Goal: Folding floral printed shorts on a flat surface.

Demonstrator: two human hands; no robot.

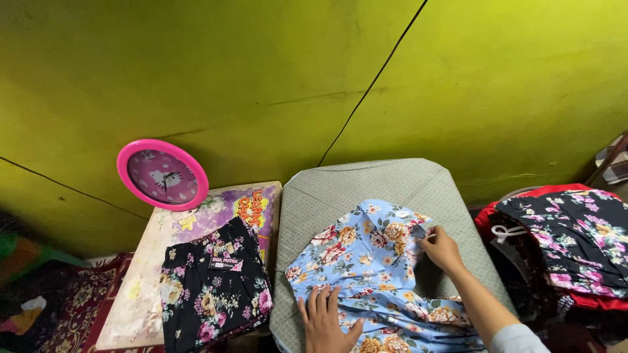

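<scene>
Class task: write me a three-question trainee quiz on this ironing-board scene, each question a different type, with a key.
1. True or false: both hands touch the blue floral garment.
2. Which hand pinches the cloth's edge? A) left hand B) right hand
3. Fill in: the pink clock leans against the ____ wall.

Key: 1 true; 2 B, while the left lies flat on the cloth; 3 green.
</scene>
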